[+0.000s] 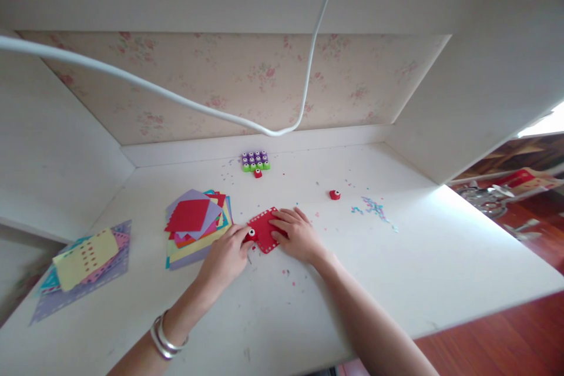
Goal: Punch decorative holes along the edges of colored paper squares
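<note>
A red sheet of paper (263,228) with small holes along its edges lies on the white table between my hands. My left hand (228,251) grips a small red hole punch (251,234) at the sheet's left edge. With its fingers spread, my right hand (297,235) rests on the right part of the same sheet. Small paper bits lie around the sheet. Left of my left hand is a stack of coloured paper (196,258), with a plain red sheet (189,215) on top.
Purple and green punches (255,161) stand in rows at the back, one red punch (258,173) before them. Another red punch (335,194) and scattered confetti (373,207) are to the right. Punched sheets (86,258) lie far left. A white cable (176,98) hangs across the view.
</note>
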Available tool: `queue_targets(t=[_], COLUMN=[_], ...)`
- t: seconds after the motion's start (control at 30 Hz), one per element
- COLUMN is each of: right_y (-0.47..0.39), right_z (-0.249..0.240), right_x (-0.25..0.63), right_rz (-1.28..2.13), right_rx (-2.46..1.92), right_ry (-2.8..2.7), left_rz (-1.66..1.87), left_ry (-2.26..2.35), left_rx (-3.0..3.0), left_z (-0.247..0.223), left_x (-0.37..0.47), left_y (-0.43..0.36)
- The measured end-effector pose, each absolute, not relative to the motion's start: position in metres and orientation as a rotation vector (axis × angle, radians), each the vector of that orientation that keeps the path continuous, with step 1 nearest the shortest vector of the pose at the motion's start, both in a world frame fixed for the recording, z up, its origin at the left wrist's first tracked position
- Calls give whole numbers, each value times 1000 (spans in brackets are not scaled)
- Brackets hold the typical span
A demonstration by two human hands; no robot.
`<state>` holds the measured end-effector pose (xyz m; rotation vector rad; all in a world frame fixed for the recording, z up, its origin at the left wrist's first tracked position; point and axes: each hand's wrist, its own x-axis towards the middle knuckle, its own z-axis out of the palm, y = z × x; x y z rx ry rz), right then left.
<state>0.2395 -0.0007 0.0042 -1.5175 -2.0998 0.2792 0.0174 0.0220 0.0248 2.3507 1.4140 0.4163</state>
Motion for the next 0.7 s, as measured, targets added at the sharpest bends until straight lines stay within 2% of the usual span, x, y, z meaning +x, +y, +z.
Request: queue_targets(t=[0.4,0.53,0.7], right_y=[0,-1,-2], right_z=[3,6,10], right_x=[239,240,239], right_rz=[291,287,280], right_rx=[-1546,-1535,-1531], right_ry=[-2086,-2096,-2129], left_rz=[468,472,622], left_ry=[1508,1478,1208], left_rx=[2202,1693,1147], left_z=[26,32,44], left_x=[-3,-16,-20], left_y=[35,36,22])
